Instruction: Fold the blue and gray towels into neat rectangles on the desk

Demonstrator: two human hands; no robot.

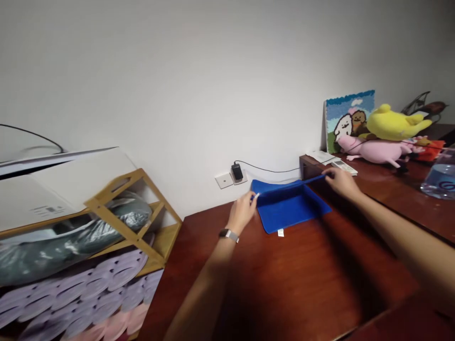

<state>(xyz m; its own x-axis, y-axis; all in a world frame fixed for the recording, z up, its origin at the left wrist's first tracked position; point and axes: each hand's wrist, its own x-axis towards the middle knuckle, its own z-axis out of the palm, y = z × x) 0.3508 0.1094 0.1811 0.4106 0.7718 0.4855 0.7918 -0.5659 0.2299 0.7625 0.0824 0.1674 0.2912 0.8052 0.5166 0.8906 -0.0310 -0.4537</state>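
A bright blue cloth lies partly on the reddish-brown wooden table near the wall. One edge of it is lifted and stretched between my two hands. My left hand, with a watch on its wrist, pinches the left end of that edge, where a small white bit shows by the fingertips. At the right end, my right hand is closed on the cloth. A small white label sticks out from the cloth's near edge. Part of the cloth lies in shadow behind the raised edge.
A black charger sits in the wall socket, its cable running right. Yellow and pink plush toys, a picture, a white remote and a water bottle stand rightward. A wooden rack holds slippers at left.
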